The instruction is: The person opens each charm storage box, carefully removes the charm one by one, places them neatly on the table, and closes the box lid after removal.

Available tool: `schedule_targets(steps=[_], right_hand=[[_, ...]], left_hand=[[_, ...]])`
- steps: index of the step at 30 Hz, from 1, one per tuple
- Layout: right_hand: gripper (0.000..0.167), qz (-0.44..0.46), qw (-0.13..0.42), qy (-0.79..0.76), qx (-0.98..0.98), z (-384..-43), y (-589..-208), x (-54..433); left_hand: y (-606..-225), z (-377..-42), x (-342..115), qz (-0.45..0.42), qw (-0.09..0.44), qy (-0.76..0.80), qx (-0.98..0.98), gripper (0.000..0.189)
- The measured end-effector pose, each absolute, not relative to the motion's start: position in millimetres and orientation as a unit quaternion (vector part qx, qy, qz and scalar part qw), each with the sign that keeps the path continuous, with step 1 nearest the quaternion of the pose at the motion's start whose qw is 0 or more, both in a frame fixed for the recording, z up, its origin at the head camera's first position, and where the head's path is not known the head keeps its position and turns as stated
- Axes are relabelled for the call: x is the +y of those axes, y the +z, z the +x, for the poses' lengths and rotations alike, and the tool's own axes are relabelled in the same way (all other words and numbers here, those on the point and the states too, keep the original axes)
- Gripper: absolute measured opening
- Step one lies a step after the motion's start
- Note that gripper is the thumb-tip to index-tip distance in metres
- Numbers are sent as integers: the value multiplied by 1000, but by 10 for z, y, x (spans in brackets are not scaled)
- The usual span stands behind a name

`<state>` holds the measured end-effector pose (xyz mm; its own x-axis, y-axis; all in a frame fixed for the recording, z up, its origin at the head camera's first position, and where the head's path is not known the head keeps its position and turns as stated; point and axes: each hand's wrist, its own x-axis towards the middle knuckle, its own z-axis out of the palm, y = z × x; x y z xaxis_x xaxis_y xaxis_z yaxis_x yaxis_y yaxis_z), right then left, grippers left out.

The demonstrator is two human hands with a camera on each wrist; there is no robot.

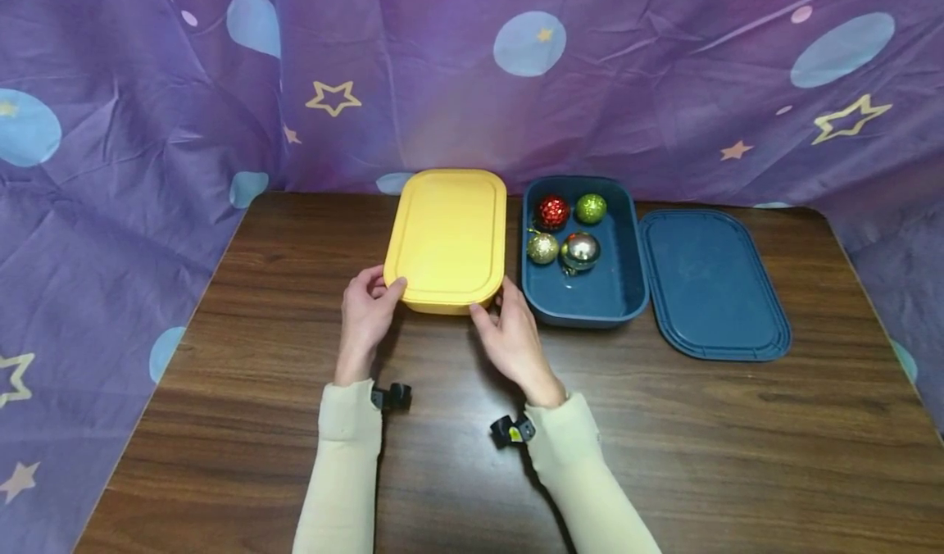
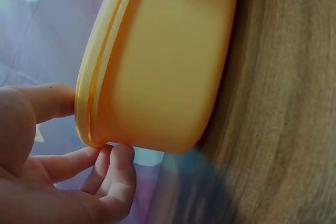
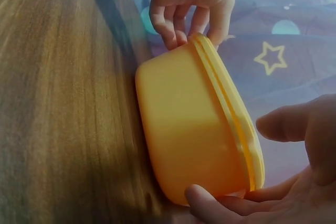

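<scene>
A yellow lid (image 1: 450, 234) sits on a yellow food container (image 2: 163, 61), and a thin seam runs between them at the rim. My left hand (image 1: 369, 308) pinches the lid's near left corner, thumb on top and fingers (image 2: 118, 163) under the rim. At the near right corner my right hand (image 1: 512, 337) has its thumb by the lid's edge and its fingers (image 3: 205, 205) bent round the side. The lid hides the container's inside. Right beside it stands an uncovered blue container (image 1: 586, 292) with a red, a green, a gold and a silver bauble (image 1: 580, 251) inside.
A blue lid (image 1: 715, 283) lies flat on the wooden table (image 1: 243, 374), to the right of the blue container. Behind the table's back edge hangs a purple cloth (image 1: 442, 62) with stars and blue spots. A black wrist camera (image 1: 394, 397) is strapped at the left sleeve.
</scene>
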<state>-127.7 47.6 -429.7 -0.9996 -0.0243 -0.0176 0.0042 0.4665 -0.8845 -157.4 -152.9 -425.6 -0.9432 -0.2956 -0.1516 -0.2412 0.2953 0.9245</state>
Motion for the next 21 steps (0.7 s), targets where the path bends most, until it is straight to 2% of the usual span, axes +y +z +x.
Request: schedule_targets(steps=[12, 21], right_hand=[[67, -20, -7, -519, 854, -1264, -4263, 481], [64, -26, -21, -515, 856, -1262, -4260, 486]], left_hand=[[-4257, -1576, -1544, 164, 59, -592, -787, 42], [-4239, -1584, -1531, 169, 54, -611, -772, 43]])
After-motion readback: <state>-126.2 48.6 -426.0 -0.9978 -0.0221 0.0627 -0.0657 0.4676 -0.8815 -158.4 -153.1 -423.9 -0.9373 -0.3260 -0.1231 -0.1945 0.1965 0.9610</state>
